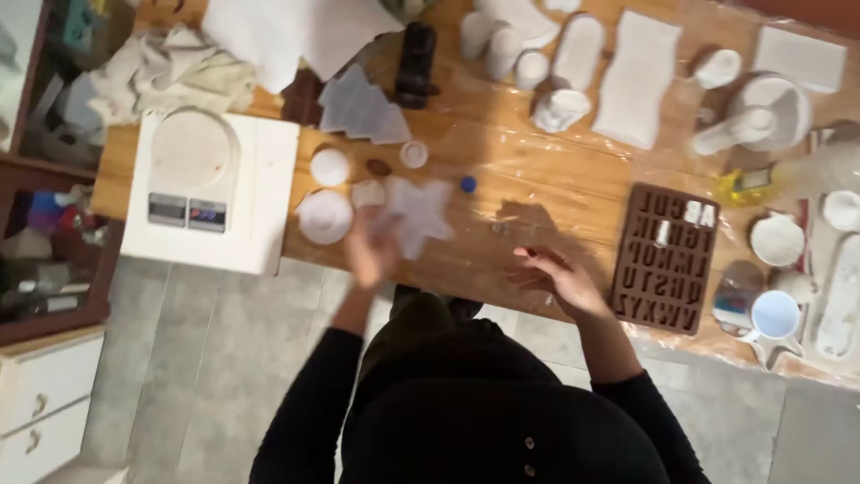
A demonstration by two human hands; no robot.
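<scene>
My left hand (373,251) is blurred with motion and grips the lower left edge of a translucent star-shaped mould (419,213) lying on the plastic-covered wooden table (537,170). My right hand (554,274) hovers over the table's near edge, fingers loosely spread and empty, just left of a brown letter mould (667,258). Small white round casts (324,216) sit beside the star, and a tiny blue cap (468,184) lies to its right.
A white kitchen scale (212,190) stands at the table's left end. A tree-shaped mould (360,109), white plaster casts (636,79), a mixing bowl (770,112) and a measuring cup (772,318) crowd the back and right. Drawers (45,394) stand at left.
</scene>
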